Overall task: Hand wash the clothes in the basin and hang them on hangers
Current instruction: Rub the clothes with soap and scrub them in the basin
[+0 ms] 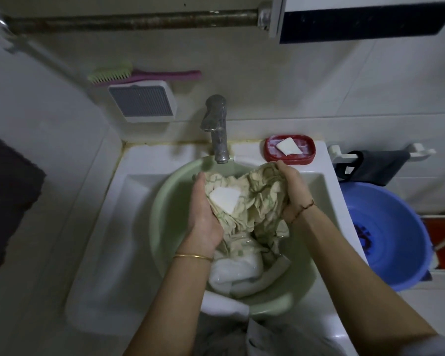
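A pale green basin (pixel 170 191) sits in the white sink (pixel 118 201) under the tap. Above it I hold a wet, cream garment with a green pattern (pixel 257 201), bunched between both hands. My left hand (pixel 203 214) grips its left side, and a white patch or label (pixel 225 199) shows beside the thumb. At the garment's right side, my right hand (pixel 292 191) has its fingers curled over the top of the cloth. A white garment (pixel 239 273) lies soaking in the basin below, partly draped over the front rim.
A metal tap (pixel 217 129) stands behind the basin. A red soap dish (pixel 289 149) with a white soap bar sits at the sink's back right. A blue basin (pixel 391 235) stands to the right. A brush (pixel 141 74) and wall tray hang at back left.
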Available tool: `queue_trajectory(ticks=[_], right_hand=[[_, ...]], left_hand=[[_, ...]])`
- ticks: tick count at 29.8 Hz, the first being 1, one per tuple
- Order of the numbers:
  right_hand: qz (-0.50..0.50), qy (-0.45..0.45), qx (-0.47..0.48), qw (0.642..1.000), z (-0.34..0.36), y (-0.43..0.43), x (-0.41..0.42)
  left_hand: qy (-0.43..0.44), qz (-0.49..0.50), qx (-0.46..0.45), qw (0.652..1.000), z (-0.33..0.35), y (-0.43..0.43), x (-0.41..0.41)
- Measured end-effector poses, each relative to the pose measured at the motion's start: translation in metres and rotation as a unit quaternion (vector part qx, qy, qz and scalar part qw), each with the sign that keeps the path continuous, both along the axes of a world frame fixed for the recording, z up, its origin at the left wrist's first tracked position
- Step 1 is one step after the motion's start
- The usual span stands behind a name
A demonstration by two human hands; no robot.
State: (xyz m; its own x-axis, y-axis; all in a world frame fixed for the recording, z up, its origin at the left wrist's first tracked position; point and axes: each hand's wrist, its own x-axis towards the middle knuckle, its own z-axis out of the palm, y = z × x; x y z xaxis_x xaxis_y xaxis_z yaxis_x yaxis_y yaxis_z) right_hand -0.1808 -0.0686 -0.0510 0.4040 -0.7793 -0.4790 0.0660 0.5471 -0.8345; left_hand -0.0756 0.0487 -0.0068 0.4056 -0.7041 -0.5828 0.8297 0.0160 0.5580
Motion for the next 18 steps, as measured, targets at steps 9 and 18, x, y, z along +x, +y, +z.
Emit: queue_trajectory(ticks=[9, 18], right_hand=[[0.106, 0.305, -0.524, 0.788, 0.016, 0.052, 0.031], [0.132, 0.345, -0.482, 0.795, 0.015, 0.05, 0.032]], left_hand=[[0.022, -0.006, -0.026, 0.999, 0.007, -0.006, -0.022], [0.046, -0.007, -0.017, 0.999, 0.007, -0.008, -0.022]])
